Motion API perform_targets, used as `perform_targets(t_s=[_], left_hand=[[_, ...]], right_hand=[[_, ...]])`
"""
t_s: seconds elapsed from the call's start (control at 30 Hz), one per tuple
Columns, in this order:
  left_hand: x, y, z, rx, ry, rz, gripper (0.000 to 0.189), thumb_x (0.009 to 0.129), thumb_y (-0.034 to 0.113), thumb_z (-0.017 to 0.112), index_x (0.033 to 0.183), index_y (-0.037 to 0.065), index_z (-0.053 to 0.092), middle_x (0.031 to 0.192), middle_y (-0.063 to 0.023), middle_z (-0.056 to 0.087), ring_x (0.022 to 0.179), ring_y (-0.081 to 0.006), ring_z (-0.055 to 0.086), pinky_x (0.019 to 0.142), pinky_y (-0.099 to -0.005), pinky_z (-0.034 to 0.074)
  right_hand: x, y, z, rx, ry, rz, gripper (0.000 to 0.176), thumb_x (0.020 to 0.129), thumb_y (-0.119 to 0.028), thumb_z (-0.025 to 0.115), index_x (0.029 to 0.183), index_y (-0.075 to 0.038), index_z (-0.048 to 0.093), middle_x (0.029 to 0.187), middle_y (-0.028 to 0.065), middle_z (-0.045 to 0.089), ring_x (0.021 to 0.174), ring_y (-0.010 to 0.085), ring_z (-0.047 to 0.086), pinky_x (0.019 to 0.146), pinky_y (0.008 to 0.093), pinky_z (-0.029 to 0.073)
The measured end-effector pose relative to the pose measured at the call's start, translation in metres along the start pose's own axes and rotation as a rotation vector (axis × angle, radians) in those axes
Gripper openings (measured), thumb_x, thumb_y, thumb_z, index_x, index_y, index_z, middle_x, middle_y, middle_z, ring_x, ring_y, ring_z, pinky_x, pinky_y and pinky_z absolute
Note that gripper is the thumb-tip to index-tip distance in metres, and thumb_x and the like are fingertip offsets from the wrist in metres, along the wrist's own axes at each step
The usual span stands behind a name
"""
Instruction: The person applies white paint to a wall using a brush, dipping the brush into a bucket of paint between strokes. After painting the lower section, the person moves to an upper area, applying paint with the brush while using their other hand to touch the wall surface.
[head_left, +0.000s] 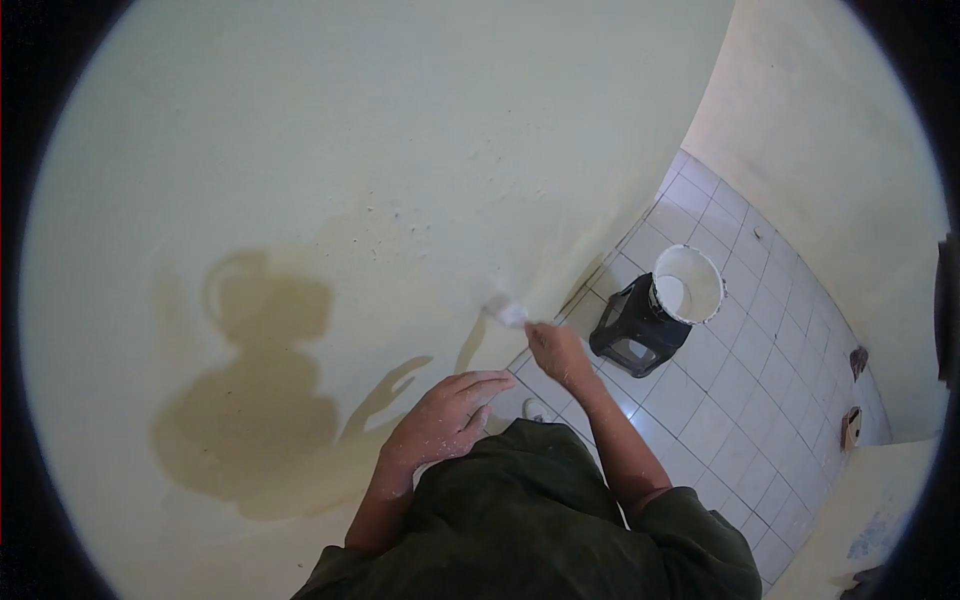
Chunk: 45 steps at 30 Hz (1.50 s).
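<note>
My right hand (560,352) is closed around the handle of a paintbrush (510,314), whose white, slightly blurred head meets the pale wall (420,130) low down. White specks dot my left hand (448,418); it holds nothing, with its fingers stretched out and the thumb apart, in front of my body near the wall. To the right of my right hand, a white bucket (708,292) with white paint inside sits on a black plastic stool (640,325). The paintbrush handle is mostly hidden by my fingers.
White floor tiles (735,385) run along the wall to a corner. A second pale wall (820,150) stands on the right, with small brown items (851,428) at its foot. My shoe (536,410) shows below. Small rough spots mark the painted wall.
</note>
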<state>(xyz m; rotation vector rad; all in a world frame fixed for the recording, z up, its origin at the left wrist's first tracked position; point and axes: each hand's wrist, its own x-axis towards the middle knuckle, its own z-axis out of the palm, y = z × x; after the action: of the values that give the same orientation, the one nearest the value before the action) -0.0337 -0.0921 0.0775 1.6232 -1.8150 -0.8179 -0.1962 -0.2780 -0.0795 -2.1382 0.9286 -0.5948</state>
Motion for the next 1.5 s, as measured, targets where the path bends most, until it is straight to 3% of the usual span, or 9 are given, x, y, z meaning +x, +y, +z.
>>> perform_targets(t_s=[0.13,0.2,0.4,0.7,0.87,1.07,1.13,1.27,1.5], left_hand=[[0.003,0.003,0.008,0.014,-0.035,0.031,0.040,0.094,0.004,0.059,0.133,0.006,0.067,0.138,-0.0131,0.065,0.129,-0.0326,0.060,0.112,-0.0449,0.046],[0.003,0.003,0.011,0.028,-0.058,0.049,0.039,0.094,0.004,0.059,0.132,0.006,0.068,0.137,-0.0130,0.066,0.129,-0.0321,0.060,0.112,-0.0444,0.046],[0.001,0.004,0.015,0.010,-0.037,0.039,0.038,0.094,0.004,0.059,0.131,0.005,0.068,0.137,-0.0129,0.066,0.128,-0.0317,0.061,0.112,-0.0443,0.046],[-0.003,-0.001,0.015,0.013,0.025,0.026,0.038,0.092,0.004,0.061,0.130,0.004,0.068,0.136,-0.0127,0.066,0.127,-0.0318,0.061,0.111,-0.0434,0.047],[0.001,-0.001,0.017,0.037,0.047,0.053,0.038,0.091,0.003,0.062,0.128,0.004,0.068,0.136,-0.0121,0.066,0.126,-0.0320,0.061,0.109,-0.0437,0.048],[0.004,-0.008,0.018,0.020,0.038,0.053,0.037,0.092,0.003,0.061,0.127,0.005,0.069,0.136,-0.0117,0.066,0.126,-0.0319,0.062,0.110,-0.0439,0.047],[0.007,-0.008,0.017,0.014,0.035,0.044,0.036,0.092,0.004,0.060,0.128,0.005,0.069,0.136,-0.0117,0.066,0.127,-0.0318,0.061,0.110,-0.0440,0.047],[0.013,-0.002,0.018,0.018,0.050,0.026,0.035,0.094,0.005,0.058,0.128,0.005,0.069,0.136,-0.0119,0.066,0.128,-0.0312,0.061,0.111,-0.0445,0.045],[0.015,-0.004,0.018,0.005,0.121,0.013,0.032,0.096,0.005,0.061,0.127,0.005,0.070,0.135,-0.0118,0.067,0.127,-0.0305,0.061,0.110,-0.0432,0.047]], right_hand=[[0.036,-0.125,-0.122,0.077,0.172,-0.088,0.031,0.100,-0.021,0.064,0.124,-0.002,0.069,0.088,0.0286,0.069,0.080,0.0456,0.070,0.073,0.0471,0.057],[0.041,-0.163,-0.159,0.215,0.317,-0.089,0.030,0.099,-0.015,0.069,0.126,-0.002,0.071,0.085,0.0251,0.072,0.072,0.0271,0.074,0.069,0.0363,0.057],[0.059,-0.166,-0.155,0.378,0.510,-0.308,0.026,0.096,-0.006,0.073,0.122,0.001,0.074,0.081,0.0171,0.073,0.068,0.0054,0.060,0.065,0.0242,0.051],[0.018,-0.027,-0.045,0.110,0.103,0.126,0.024,0.100,-0.017,0.070,0.117,-0.001,0.076,0.084,0.0187,0.075,0.072,0.0146,0.068,0.071,0.0326,0.054],[-0.010,0.041,0.002,0.000,-0.231,0.174,0.028,0.100,-0.022,0.066,0.119,-0.004,0.076,0.096,0.0259,0.075,0.087,0.0389,0.074,0.081,0.0409,0.057],[0.018,-0.108,-0.097,0.364,0.021,0.027,0.030,0.103,-0.015,0.066,0.126,0.005,0.071,0.108,0.0173,0.079,0.099,0.0124,0.070,0.088,0.0308,0.054],[0.020,-0.157,-0.131,0.464,0.187,-0.092,0.032,0.103,-0.013,0.066,0.134,-0.004,0.070,0.088,0.0105,0.076,0.077,0.0031,0.053,0.073,0.0245,0.051],[0.029,-0.193,-0.150,0.375,0.452,-0.446,0.036,0.101,-0.008,0.067,0.137,-0.009,0.069,0.079,0.0111,0.070,0.069,0.0052,0.053,0.064,0.0259,0.049],[0.033,-0.153,-0.102,-0.068,0.111,-0.424,0.058,0.094,0.000,0.069,0.149,-0.015,0.059,0.065,0.0171,0.054,0.057,0.0302,0.059,0.056,0.0381,0.048]])
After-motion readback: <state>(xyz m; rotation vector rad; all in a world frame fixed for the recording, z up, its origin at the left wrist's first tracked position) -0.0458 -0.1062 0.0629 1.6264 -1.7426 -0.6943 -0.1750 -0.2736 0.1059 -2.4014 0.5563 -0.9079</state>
